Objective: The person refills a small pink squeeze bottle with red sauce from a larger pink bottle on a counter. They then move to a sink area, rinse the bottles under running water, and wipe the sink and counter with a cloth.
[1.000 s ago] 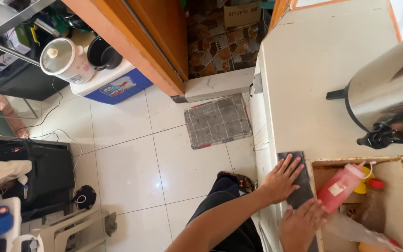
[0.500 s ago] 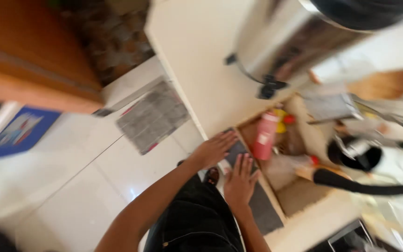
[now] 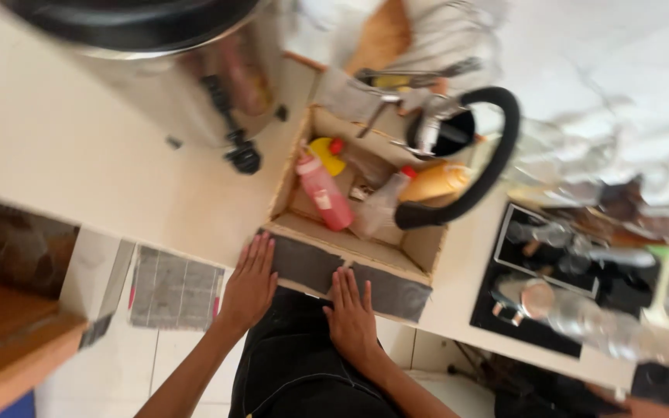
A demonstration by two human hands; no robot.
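Observation:
My left hand lies flat, fingers spread, against the grey-taped near edge of an open cardboard box on the white counter. My right hand rests flat beside it, on the same taped edge, fingers together and pointing up. Inside the box lie a pink squeeze bottle, a yellow bottle, an orange bottle with a red cap and a clear plastic bag. Neither hand holds anything.
A large steel urn with a black tap stands left of the box. A black curved handle arches over the box's right side. A black stove with pans sits right. A grey floor mat lies below.
The view has swung and tilted, so the box now sits in the middle. Both hands have stayed flat on the taped edge, the right one settling lower beside the left.

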